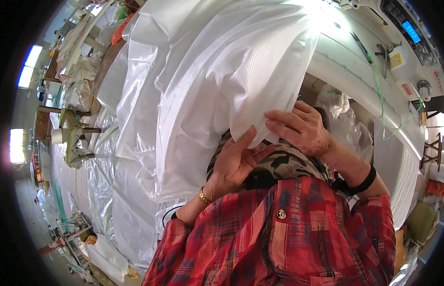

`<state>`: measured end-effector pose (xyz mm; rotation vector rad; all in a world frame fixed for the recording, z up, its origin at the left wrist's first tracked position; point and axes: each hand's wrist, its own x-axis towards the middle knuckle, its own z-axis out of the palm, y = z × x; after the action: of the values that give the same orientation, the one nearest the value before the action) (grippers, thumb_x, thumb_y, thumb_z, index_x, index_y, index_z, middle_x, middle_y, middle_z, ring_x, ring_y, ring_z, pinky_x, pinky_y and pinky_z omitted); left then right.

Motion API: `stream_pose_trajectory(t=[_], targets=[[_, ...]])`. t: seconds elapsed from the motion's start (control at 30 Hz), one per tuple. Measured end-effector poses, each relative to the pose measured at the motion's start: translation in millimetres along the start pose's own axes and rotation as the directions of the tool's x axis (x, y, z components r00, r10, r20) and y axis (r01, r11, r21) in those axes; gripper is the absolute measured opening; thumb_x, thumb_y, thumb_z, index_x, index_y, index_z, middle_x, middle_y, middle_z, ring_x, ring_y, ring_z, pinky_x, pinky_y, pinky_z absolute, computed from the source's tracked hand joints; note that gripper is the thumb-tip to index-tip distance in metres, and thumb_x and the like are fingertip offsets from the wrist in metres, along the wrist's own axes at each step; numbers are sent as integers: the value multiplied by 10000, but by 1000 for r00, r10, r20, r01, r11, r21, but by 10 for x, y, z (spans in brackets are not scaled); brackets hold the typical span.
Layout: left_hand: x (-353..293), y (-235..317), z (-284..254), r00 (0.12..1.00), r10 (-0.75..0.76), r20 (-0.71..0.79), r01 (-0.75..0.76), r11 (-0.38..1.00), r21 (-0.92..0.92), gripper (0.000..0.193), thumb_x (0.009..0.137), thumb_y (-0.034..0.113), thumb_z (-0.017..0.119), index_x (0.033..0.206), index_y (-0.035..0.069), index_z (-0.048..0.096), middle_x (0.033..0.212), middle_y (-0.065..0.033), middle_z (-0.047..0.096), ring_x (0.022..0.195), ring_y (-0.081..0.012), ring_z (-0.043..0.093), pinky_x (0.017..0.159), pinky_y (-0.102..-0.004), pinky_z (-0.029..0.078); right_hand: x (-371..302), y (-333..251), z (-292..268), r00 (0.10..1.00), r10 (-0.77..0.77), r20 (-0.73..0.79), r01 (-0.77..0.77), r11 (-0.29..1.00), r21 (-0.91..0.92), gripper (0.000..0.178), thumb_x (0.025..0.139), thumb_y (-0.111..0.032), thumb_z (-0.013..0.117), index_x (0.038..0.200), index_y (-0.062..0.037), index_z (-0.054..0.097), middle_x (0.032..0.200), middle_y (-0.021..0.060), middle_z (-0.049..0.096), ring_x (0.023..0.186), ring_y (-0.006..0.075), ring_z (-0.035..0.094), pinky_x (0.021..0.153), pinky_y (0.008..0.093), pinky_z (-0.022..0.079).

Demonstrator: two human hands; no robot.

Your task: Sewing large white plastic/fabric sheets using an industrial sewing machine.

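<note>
A large sheet of white, finely textured fabric (198, 95) hangs in folds from the worktable down over my lap. My left hand (234, 164) is palm up at its lower edge, the thumb against the cloth and the fingers curled beneath. On the right side of the same edge, my right hand (303, 128) has its fingers bent over the cloth; its thumb is hidden. The two hands are a short way apart, with a strip of fabric between them. Upper right, the cloth runs under the bright lamp of a sewing machine (412, 62).
Tweezers (360, 46) lie on the white machine table (343, 59), near a green thread (381, 102). A ruler scale (346, 69) runs along the table's edge. Clear plastic bags (346, 119) sit below it. Wooden stands with piled material (71, 136) are at the left.
</note>
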<state>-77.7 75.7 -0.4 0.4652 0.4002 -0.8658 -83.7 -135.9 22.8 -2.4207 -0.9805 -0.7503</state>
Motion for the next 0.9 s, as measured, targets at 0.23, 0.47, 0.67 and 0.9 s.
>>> stream_pose_trajectory(t=[0.23, 0.47, 0.67, 0.9], targets=[[-3, 3, 127, 988, -74, -134, 87, 992, 95, 199, 918, 108, 649, 1097, 91, 564, 898, 31, 589, 638, -77, 506, 827, -402, 586, -47, 27, -11, 998, -49, 31, 50, 997, -66, 293, 687, -147, 674, 970, -74, 690, 1157, 64, 618, 940, 230, 653, 818, 355, 546], [21, -2, 218, 988, -41, -151, 66, 984, 166, 129, 936, 81, 595, 1058, 76, 553, 761, 31, 479, 580, -87, 412, 815, -397, 576, -97, 50, -15, 997, -73, 31, 75, 996, -54, 288, 690, -151, 698, 964, -63, 676, 1122, 71, 620, 891, 216, 643, 807, 354, 538], [24, 50, 247, 982, -91, -167, 117, 981, 153, 98, 901, 96, 628, 924, 49, 544, 632, 35, 382, 516, -78, 369, 791, -383, 555, -189, 104, -71, 994, -72, -86, 79, 994, 76, 232, 717, -158, 705, 915, -54, 645, 983, 71, 595, 803, 190, 611, 792, 357, 512], [26, 61, 187, 985, -98, -139, 126, 968, 215, 118, 905, 132, 621, 913, 42, 545, 666, 26, 392, 556, -73, 387, 827, -367, 530, -30, 17, -46, 997, -48, -57, 45, 997, -62, 289, 706, -160, 660, 975, -55, 639, 957, 50, 575, 893, 198, 600, 887, 393, 473]])
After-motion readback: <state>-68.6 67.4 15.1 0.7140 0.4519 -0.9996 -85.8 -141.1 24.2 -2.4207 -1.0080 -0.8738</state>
